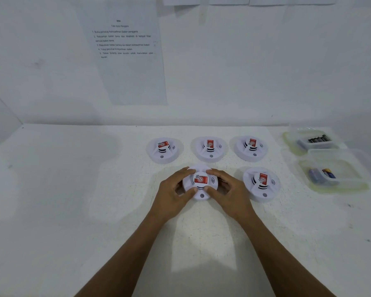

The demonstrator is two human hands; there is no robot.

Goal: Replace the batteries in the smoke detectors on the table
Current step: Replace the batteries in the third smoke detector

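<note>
White detector (200,183), on the tabletop (94,189) well left of the battery tubs (349,168): your left grip (174,189) and right grip (229,189) both clasp its rim. Likely twist-off; turn evenly, keep it flat.

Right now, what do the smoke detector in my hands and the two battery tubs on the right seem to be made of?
The smoke detector looks like matte white moulded plastic: smooth even shell, crisp vent slots. Its red label is probably printed paper or film. The far tub and near tub look like thin clear plastic, slightly yellowed: the batteries show through their walls.
</note>
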